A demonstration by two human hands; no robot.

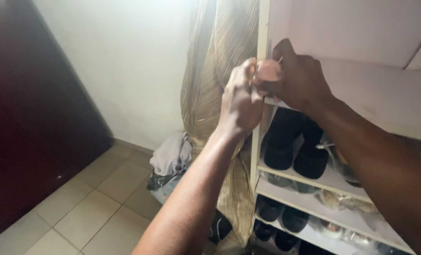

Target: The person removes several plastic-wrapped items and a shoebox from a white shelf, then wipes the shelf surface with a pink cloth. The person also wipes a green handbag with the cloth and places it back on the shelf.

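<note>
Both my hands meet at the front corner of a white shoe rack. My left hand and my right hand together grip a small pinkish object held between the fingers; its exact kind is unclear. A beige pleated curtain hangs just behind my left hand, gathered into a bundle low down. Below my hands, a pair of black shoes stands on an upper shelf.
More dark shoes and light footwear fill the lower shelves. A heap of pale clothes lies on the tiled floor beside the curtain. A dark brown door or wardrobe stands at left, and a white wall behind.
</note>
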